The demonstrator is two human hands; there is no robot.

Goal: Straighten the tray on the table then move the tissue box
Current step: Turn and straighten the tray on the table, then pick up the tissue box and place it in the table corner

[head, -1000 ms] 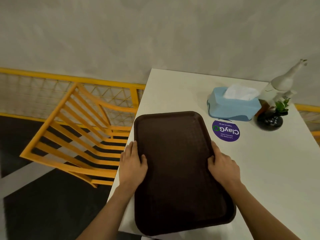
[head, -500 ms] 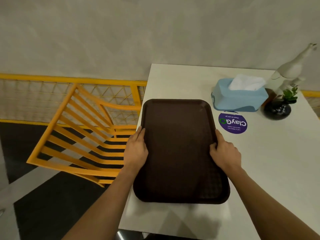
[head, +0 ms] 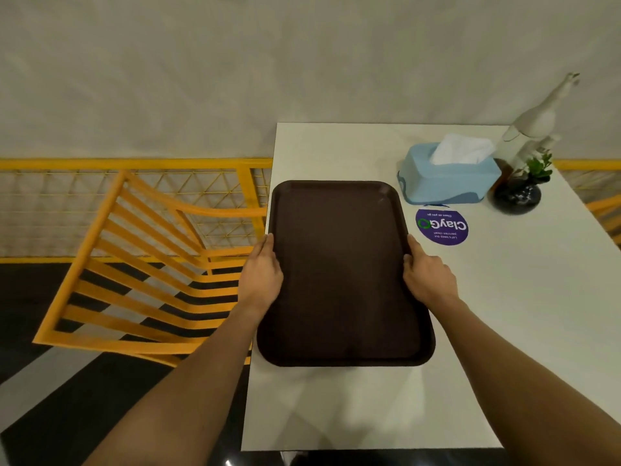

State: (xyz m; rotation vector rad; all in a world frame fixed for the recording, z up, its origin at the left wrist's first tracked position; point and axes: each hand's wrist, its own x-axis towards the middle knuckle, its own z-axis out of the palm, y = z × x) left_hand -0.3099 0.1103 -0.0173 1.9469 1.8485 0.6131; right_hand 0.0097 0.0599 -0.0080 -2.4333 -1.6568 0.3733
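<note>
A dark brown rectangular tray [head: 339,274] lies flat on the white table [head: 524,317], its long sides parallel to the table's left edge. My left hand [head: 263,274] grips the tray's left rim and my right hand [head: 426,274] grips its right rim. A light blue tissue box [head: 447,178] with a white tissue sticking out stands beyond the tray's far right corner, apart from both hands.
A round purple sticker [head: 442,227] lies between tray and tissue box. A small plant in a dark pot [head: 519,193] and a white bottle-shaped figure [head: 534,126] stand at the far right. An orange slatted chair [head: 144,264] and orange railing [head: 134,164] flank the table's left side.
Both hands have pushed the tray away from the near edge and turned it square with the table. The hands keep their grip on its sides.
</note>
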